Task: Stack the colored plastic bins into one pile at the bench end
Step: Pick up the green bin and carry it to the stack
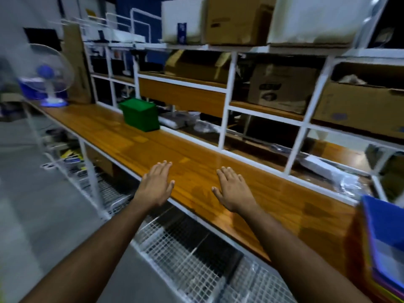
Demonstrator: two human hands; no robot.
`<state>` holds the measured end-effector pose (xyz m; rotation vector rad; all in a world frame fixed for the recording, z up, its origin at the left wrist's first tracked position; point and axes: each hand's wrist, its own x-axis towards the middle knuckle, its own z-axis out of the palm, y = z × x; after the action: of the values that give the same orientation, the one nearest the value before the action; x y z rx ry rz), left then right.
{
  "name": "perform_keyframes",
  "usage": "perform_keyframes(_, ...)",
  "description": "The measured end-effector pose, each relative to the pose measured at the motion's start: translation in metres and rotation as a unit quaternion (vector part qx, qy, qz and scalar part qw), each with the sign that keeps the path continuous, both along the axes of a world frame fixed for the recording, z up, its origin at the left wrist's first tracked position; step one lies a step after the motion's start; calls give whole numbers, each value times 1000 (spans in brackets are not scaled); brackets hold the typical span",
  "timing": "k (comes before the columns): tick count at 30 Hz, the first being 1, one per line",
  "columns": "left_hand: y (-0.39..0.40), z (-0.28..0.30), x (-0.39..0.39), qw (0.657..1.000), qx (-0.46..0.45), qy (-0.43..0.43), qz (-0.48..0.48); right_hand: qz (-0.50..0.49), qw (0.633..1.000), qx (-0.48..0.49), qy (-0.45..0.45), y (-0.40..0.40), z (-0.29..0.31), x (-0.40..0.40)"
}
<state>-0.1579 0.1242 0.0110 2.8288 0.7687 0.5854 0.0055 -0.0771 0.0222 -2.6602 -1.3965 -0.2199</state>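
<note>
Status: pile w/ blue bin on top (384,232) at bench (196,162) right end; green bin (141,115) apart, far along bench, unstacked. Left hand (156,185), right hand (234,191): fingers straight, empty, over bench

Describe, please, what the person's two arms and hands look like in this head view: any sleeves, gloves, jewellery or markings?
Both forearms are bare right up to the frame edge, with no sleeve in view. The left hand and right hand wear no gloves, and no rings, watch, wristband or markings show on either wrist, though the picture is somewhat blurred.
</note>
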Motion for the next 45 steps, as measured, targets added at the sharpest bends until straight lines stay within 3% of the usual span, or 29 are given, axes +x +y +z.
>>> perform_keyframes(9, 222, -37, -43, 997, -23, 22, 77, 83, 996, -37, -22, 261, -31, -3)
perform_keyframes(21, 525, -23, -25, 992, 20, 47, 117, 125, 992, -35, 0, 580, -35, 29)
perform_keyframes(29, 720, -41, 11, 996, -13, 54, 71, 68, 997, -28, 19, 745, -55, 60)
perform_keyframes(36, 880, -23, 51, 997, -16, 74, 12, -12, 999, 18, 34, 858, -42, 76)
perform_keyframes(45, 976, -13, 175, 992, -33, 60, -105, -103, 993, 48, 37, 947, -17, 157)
